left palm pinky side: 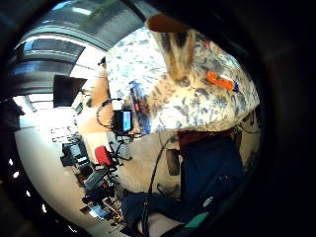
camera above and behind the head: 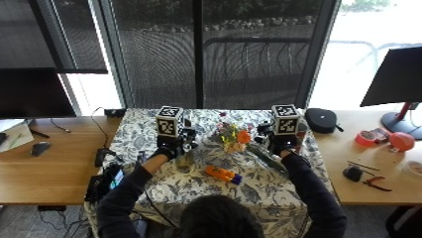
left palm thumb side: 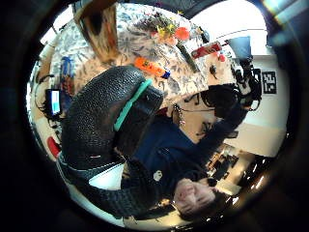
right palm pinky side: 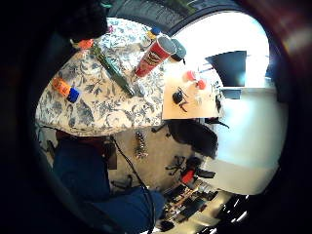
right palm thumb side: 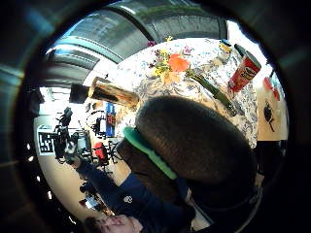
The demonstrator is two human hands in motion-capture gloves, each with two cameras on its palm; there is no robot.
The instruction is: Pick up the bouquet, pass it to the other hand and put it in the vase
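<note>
A: Where's the bouquet (camera above and behind the head: 233,137)?
B: Centre of frame, lying on the table (camera above and behind the head: 191,191) w/ the floral cloth, between both hands. Nobody holds it.
A: Hands?
B: Left hand (camera above and behind the head: 168,148) centre-left, right hand (camera above and behind the head: 284,146) centre-right, both raised over the cloth. Fingers hidden in the outside view; palm views show curled black fingers (left palm thumb side: 104,113), nothing in them. Can't tell more.
A: Vase?
B: Brown vase (left palm thumb side: 99,29) near the left hand. Orange object (camera above and behind the head: 223,174) lower centre.

An orange toy (camera above and behind the head: 222,174) lies on the floral cloth (camera above and behind the head: 264,191) covering the table (camera above and behind the head: 46,173). A red can (right palm pinky side: 155,56) stands near the cloth's edge.
</note>
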